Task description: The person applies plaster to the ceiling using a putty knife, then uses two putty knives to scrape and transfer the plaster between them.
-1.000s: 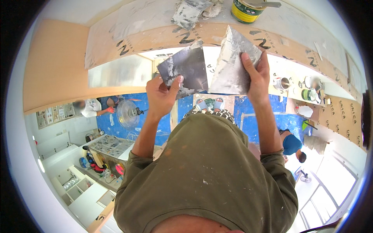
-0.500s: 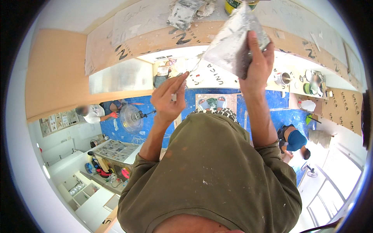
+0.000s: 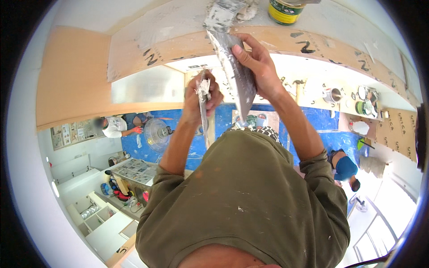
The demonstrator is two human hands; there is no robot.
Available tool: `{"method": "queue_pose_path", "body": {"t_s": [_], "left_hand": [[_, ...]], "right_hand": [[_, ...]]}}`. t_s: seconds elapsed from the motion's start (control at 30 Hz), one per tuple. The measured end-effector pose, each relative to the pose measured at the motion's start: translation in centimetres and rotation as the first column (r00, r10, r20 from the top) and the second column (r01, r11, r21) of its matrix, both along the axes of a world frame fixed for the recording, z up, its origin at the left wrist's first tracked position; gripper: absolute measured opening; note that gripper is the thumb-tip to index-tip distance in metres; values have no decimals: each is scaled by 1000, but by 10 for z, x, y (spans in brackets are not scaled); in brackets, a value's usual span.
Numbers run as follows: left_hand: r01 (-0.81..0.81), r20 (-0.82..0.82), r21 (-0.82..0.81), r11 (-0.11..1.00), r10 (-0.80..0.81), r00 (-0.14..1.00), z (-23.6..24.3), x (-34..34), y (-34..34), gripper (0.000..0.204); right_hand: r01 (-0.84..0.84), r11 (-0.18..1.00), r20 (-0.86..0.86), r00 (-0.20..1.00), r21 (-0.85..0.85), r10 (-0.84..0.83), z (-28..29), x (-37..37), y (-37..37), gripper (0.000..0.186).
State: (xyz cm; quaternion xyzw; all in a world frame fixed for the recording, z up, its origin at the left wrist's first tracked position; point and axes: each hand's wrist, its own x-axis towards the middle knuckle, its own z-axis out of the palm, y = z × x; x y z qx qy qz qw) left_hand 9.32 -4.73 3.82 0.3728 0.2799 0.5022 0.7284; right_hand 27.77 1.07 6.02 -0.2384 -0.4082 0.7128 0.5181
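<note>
My left hand (image 3: 192, 102) is closed around a thin scraper (image 3: 203, 109), seen nearly edge-on, with a clump of white filler (image 3: 204, 85) near its upper part. In my right hand (image 3: 264, 73) is a flat grey metal plate (image 3: 243, 82), gripped by its edge with the thumb on the near face. White filler runs along the plate's left edge. The two tools are held apart, side by side, in front of my chest. Above the plate, a filler-smeared grey sheet (image 3: 220, 17) lies on the ledge, its lower end close to the plate's top.
A green and yellow tub (image 3: 284, 13) stands on the paper-covered ledge. Below are a metal pot (image 3: 332, 95) and a green tub (image 3: 361, 107). Blue sheeting (image 3: 178, 149) covers the floor, with a fan (image 3: 156, 134). One person (image 3: 117, 127) is at left, another (image 3: 345, 168) at right.
The plate has swung from its broad face to a steeper, narrower angle and moved left. My left hand has risen, with its fingers now curled and the scraper turned edge-on.
</note>
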Motion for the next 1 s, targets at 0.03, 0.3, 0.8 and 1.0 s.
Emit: {"method": "queue_pose_path", "body": {"t_s": [0.03,0.3,0.8,1.0], "left_hand": [[-18,60,-55,998,21,998,-6,3,-2,40],[-250,79,-253,935,278,957,3,39,-16,47],[-279,-163,-107,954,260,952,-17,33,0,33],[-514,-433,102,852,503,748,-11,26,0,15]], "right_hand": [[31,999,-50,998,-35,-32,5,-8,-7,48],[136,990,33,990,-21,-135,14,-25,-21,42],[259,965,-84,963,30,-256,23,-14,-24,40],[307,951,-65,950,24,-305,32,1,-23,40]]}}
